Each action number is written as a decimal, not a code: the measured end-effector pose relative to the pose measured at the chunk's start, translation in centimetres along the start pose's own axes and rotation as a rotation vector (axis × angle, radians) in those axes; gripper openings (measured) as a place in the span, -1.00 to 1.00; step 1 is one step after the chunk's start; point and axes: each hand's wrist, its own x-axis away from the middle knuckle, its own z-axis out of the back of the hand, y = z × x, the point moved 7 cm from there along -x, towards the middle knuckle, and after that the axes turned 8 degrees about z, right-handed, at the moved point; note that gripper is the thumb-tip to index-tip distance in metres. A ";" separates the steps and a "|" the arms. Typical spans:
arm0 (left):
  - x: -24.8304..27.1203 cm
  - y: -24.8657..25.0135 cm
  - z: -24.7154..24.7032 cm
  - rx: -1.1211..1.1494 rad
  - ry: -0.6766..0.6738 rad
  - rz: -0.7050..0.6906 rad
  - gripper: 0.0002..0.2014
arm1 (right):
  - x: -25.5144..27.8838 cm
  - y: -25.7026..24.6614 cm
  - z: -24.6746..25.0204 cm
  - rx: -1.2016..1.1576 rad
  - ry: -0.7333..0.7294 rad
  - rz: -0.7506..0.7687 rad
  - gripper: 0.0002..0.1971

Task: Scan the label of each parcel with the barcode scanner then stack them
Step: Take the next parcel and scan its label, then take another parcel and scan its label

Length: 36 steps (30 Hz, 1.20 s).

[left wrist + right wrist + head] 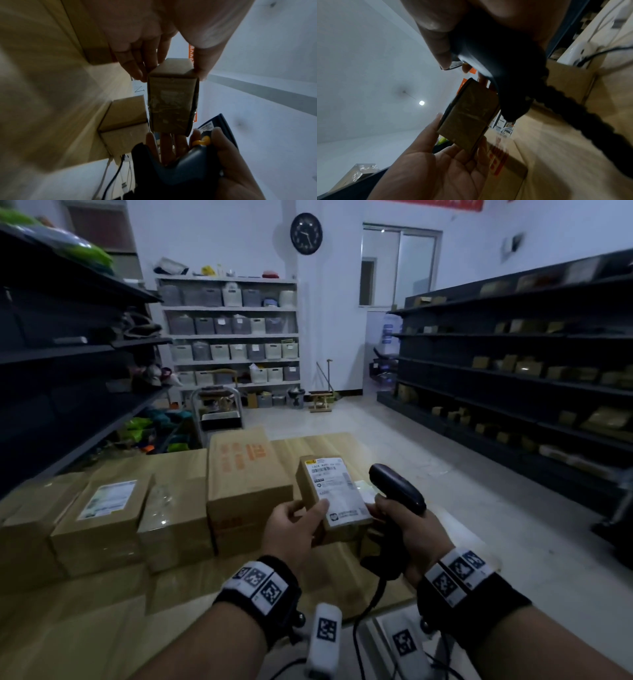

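So the wooden table (102, 628) takes up most of the lower view, and it's loaded with cardboard. Biggest thing on it is the tall box with orange print (245, 474), sitting just left of and behind the gripped parcel. Further left of that there's a row of three more brown boxes side by side: a taped box (174, 508), then a box with a white label (102, 508) on top, and a plain one at the far end.

The small parcel (334, 498) is up off the table, between both hands, shipping label (337, 491) facing up. The left hand (291, 532) has it pinched, thumb on the label side and fingers (135, 65) underneath, as the left wrist view shows. Another little box sits on the table right below it.

The right hand (407, 529) is wrapped round the handle of the black barcode scanner (397, 491), its head just right of the parcel, nearly touching the label edge. Its coiled cable (573, 105) trails off the bottom of the handle toward the table edge.
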 end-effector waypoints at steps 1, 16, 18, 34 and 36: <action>-0.7 0.0 -1.1 -0.016 -0.002 0.010 0.01 | -0.7 -0.3 1.0 0.002 0.021 0.001 -0.76; -6.2 -1.2 -8.3 -0.020 0.000 0.174 -0.42 | -8.5 -1.6 5.7 0.041 0.087 0.042 -0.70; -5.7 -0.9 -8.1 -0.034 0.004 0.162 -0.46 | -8.5 -1.5 6.3 0.033 0.110 0.074 -0.69; 0.9 1.5 5.0 0.048 0.212 -0.069 -0.70 | 0.1 3.7 -4.6 -0.067 -0.153 -0.001 -0.83; 1.9 1.8 8.1 0.040 0.261 -0.102 -0.71 | 1.0 5.0 -6.7 -0.056 -0.214 -0.037 -0.83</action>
